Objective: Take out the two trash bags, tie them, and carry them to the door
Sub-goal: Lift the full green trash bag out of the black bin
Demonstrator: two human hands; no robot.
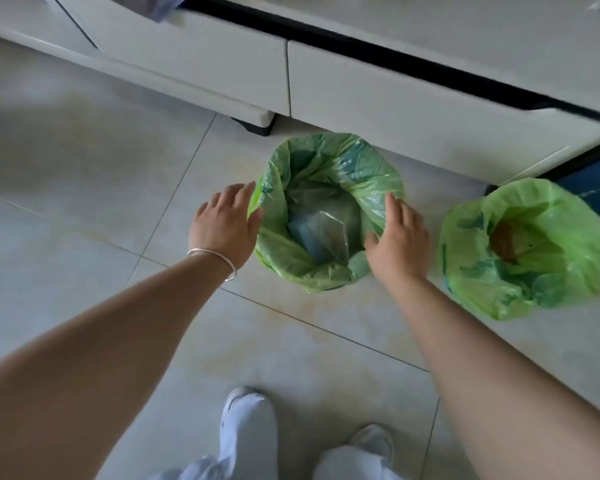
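Both hands are seen at the nearer green bag [326, 209], one on each side. Left hand [224, 226] is placed at the bag's left rim, fingers spread apart and only touching the plastic w/ the tips; nothing is clamped. A thin silver bracelet [215, 259] is worn on this wrist. Right hand [397, 240] is laid on the right rim of the same bag, fingers apart, thumb pressed on the folded plastic; a real grip is not seen.

This bag is folded over a bin which is almost hidden, and is set on the tiled floor [84, 188], just in front of a white cabinet [395, 109]. Some clear plastic is seen inside, at the bottom.

A 2nd green bag [527, 251] is placed to the right, near the 1st but apart, close to the cabinet's right corner. Something brown is seen inside it.

White shoes [248, 420] are seen at the lower edge of the floor.
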